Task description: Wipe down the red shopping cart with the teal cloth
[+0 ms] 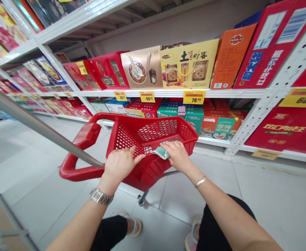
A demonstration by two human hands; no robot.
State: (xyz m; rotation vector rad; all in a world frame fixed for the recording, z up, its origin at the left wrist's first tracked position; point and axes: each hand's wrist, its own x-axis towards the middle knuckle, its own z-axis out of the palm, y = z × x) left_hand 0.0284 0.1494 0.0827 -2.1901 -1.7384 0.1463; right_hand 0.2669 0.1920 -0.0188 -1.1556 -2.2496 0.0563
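A red plastic shopping basket on wheels (165, 129) stands tilted in front of me, with no goods visible inside. My left hand (118, 164) grips its near rim, fingers curled over the edge and thumb stretched along it toward the right. Pinched in my right hand (177, 155) is a pale green cloth (161, 152), which lies against the same rim a little farther right. A grey metal rod (51, 130) slants in from the left and meets the basket's looped red handle (81, 170) beside my left hand. The right fingertips are partly hidden by the cloth.
White shelving (168, 93) with boxed goods runs behind the basket. A yellow honey gift box (189, 78) and an orange box (231, 55) stand above yellow price tags. Pale floor tiles (220, 181) lie below; a blurred box-like edge (6, 223) is at lower left.
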